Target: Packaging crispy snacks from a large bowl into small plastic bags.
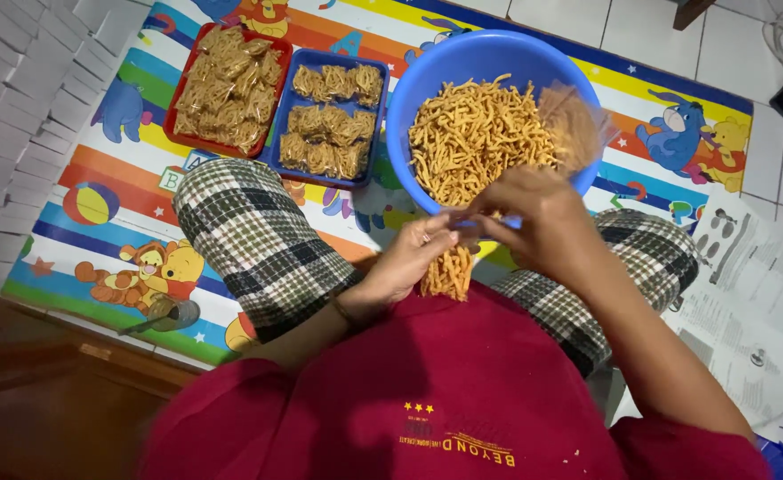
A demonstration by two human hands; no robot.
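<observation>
Nearest, over the lap, both hands work a small clear packet of fried noodle sticks (449, 271): the left hand (406, 260) has its grip pinched narrow on the packet's top, the right hand (534, 218) closed around the same top from the other side, so the packet hangs between the knees and looks filled but not yet closed. Beyond them the blue basin (409, 107) is heaped with loose sticks, so much packing seems left. Farther, a blue tray (277, 160) and a red tray (174, 120) hold finished packets. All sit on a bright cartoon floor mat (107, 213) over white tile floor (729, 44), with paper sheets (756, 293) at the right
</observation>
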